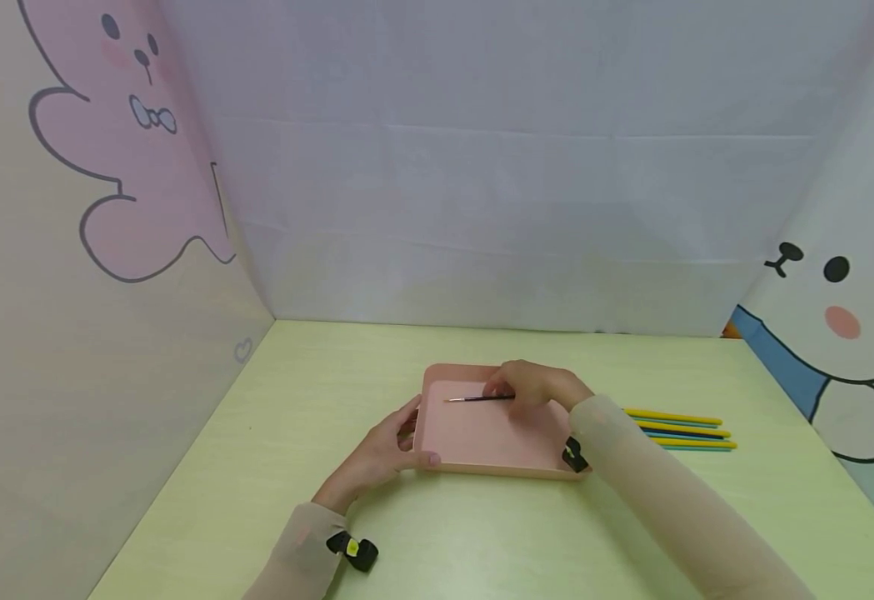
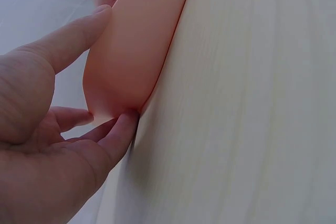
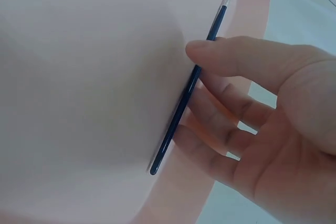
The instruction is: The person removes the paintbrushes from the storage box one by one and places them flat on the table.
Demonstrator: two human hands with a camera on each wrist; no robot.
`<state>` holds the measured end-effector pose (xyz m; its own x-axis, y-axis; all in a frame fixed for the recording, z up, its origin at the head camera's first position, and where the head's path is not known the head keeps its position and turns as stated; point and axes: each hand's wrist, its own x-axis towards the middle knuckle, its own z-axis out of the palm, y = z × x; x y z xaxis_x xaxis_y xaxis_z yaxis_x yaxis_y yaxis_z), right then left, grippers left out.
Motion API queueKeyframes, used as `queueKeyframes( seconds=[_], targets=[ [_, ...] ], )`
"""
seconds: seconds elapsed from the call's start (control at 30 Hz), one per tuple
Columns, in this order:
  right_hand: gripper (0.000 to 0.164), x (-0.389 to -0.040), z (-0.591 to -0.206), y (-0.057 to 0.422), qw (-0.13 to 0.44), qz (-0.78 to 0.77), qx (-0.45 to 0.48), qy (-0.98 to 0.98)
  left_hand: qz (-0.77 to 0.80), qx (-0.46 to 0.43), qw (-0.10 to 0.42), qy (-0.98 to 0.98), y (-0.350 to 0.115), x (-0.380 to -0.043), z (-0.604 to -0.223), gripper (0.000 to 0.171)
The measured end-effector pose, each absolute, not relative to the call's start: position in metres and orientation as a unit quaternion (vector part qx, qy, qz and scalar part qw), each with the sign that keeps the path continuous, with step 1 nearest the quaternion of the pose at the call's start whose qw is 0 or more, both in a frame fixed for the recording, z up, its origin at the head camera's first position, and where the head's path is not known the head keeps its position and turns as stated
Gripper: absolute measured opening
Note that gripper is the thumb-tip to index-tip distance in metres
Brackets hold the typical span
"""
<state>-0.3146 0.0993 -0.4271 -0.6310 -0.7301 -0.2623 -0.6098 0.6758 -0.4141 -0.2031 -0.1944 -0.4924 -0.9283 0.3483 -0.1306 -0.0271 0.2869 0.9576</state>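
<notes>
A shallow pink tray (image 1: 496,437) with rounded corners lies on the table. My left hand (image 1: 378,450) grips its left end, the thumb at the near rim and the fingers along the outer side wall (image 2: 139,35). Over the tray, towards its far side, my right hand (image 1: 532,386) pinches a slim paintbrush (image 1: 479,398). In the right wrist view the brush (image 3: 184,100) shows a dark blue handle, a silver ferrule and a fine pale tip. The thumb crosses its handle near the ferrule, and the other fingers are bent behind it, close over the tray floor.
Several long thin sticks (image 1: 684,431) in yellow, teal and dark blue lie side by side right of the tray, partly hidden by my right sleeve. The pale yellow-green table (image 1: 317,375) is bounded by cloth walls (image 1: 481,208) with cartoon animals at the sides.
</notes>
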Motion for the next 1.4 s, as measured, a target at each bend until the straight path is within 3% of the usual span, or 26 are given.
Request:
queueKeyframes(
  seconds=[0.5, 1.07, 1.4],
  targets=[
    [0.058, -0.3184, -0.4315, 0.1022, 0.225, -0.174, -0.343, 0.895, 0.581, 0.104, 0.156, 0.792, -0.1939, -0.2022, -0.4928, 0.112],
    [0.053, -0.3189, -0.4352, 0.1004, 0.235, -0.175, -0.319, 0.901, 0.574, 0.104, 0.156, 0.797, -0.1933, -0.2006, -0.4938, 0.111],
    [0.046, -0.3182, -0.4303, 0.1088, 0.191, -0.171, -0.357, 0.898, 0.576, 0.108, 0.158, 0.795, -0.1934, -0.1997, -0.4937, 0.112]
  ],
)
